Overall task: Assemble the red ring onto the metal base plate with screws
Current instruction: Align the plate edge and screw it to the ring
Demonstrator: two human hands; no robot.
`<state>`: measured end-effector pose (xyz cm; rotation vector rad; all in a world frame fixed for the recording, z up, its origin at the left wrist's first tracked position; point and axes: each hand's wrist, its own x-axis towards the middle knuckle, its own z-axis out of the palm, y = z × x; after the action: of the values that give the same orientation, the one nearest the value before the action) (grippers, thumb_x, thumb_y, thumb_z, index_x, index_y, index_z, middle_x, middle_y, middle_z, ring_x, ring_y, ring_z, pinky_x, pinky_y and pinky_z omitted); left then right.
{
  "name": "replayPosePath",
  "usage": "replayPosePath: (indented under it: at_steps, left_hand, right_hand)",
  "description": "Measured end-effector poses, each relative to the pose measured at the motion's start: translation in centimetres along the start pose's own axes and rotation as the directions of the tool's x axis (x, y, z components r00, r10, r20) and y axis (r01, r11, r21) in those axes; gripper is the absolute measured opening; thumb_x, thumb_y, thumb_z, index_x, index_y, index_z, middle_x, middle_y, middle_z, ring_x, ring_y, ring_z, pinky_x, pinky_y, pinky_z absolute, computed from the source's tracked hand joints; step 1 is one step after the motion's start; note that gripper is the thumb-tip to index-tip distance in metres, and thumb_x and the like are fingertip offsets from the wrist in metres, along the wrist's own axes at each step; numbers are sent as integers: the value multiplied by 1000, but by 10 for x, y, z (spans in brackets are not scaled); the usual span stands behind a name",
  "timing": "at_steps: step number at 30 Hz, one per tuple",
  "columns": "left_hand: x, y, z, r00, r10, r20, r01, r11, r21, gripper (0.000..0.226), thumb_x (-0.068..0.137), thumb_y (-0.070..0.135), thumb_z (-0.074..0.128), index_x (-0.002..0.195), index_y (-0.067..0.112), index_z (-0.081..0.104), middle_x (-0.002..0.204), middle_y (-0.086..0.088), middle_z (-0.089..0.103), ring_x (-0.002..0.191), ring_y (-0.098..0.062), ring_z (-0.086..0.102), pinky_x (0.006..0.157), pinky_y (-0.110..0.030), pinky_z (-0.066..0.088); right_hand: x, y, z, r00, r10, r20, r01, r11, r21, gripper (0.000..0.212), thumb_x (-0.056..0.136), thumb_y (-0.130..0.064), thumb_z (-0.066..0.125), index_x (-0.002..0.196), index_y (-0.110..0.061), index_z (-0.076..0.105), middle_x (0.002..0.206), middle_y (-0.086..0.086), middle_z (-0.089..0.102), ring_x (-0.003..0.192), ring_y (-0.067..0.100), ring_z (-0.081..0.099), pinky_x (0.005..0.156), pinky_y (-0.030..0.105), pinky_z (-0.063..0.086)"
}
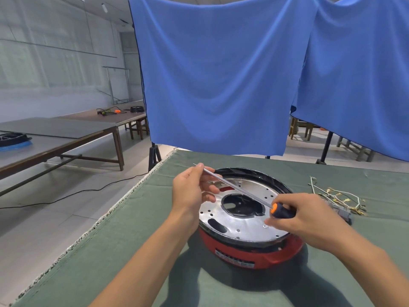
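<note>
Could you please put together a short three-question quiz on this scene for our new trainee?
1. True or false: the screwdriver tip is seated in a screw on the metal base plate.
2. Which hand grips the screwdriver's black and orange handle? A) left hand B) right hand C) neither
3. Fill in: the bundle of wires lies on the green cloth to the person's ____ of the red ring.

Key
1. False: the shaft is held in the air above the plate, its tip end pinched by the left hand.
2. B
3. right
</note>
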<state>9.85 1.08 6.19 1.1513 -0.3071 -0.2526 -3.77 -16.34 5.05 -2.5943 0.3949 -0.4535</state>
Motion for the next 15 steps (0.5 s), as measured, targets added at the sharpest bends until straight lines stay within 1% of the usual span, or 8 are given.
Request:
replayPosePath:
  at_steps: [5,7,8,11,13,15]
  left_hand:
    - [2,3,-4,999,-29,-46,28,1000,-8,20,87,0,35,70,7,44,59,-15,67,33,-20,46,36,-24,41]
    - [7,2,-8,997,-34,-74,34,999,2,20,83,0,33,67,8,41,61,-16,68,32,-20,45,35,-22,39]
    - [11,1,-12,995,-42,-94,44,999,19,19,81,1,32,66,9,39,62,-17,69,31,-20,44,34,-21,38]
    - [24,-3,-29,987,-89,-136,113,977,183,16,81,3,32,67,10,37,58,-13,69,29,-18,43,31,-19,32]
    - [30,-7,-41,982,-125,-141,164,934,317,16,80,4,33,66,9,38,53,-11,67,29,-18,39,34,-18,26]
    - [36,-11,-52,980,-126,-155,181,887,425,17,80,8,36,63,8,41,49,-9,63,30,-17,35,38,-17,23]
  right_hand:
    - [-1,0,-1,999,21,41,-18,998,-65,21,69,-49,76,73,-35,60,59,-17,55,54,6,46,58,28,41]
    - [-3,0,-2,999,33,12,-32,991,-127,25,67,-58,73,76,-38,60,62,-21,58,58,5,50,60,27,44]
    - [-3,-2,-2,999,38,-16,-40,985,-167,28,66,-62,70,78,-39,60,64,-20,59,60,4,52,61,26,45]
    - [-3,-3,-3,993,54,-101,-74,977,-200,30,66,-67,67,78,-40,62,64,-14,61,67,5,56,61,25,43]
    - [-3,-4,-4,989,89,-120,-110,977,-181,26,67,-66,67,76,-43,62,67,-16,61,71,11,57,60,26,41]
    - [-3,-5,-4,987,117,-107,-136,974,-183,23,69,-65,68,79,-46,61,69,-20,59,74,13,57,59,26,40]
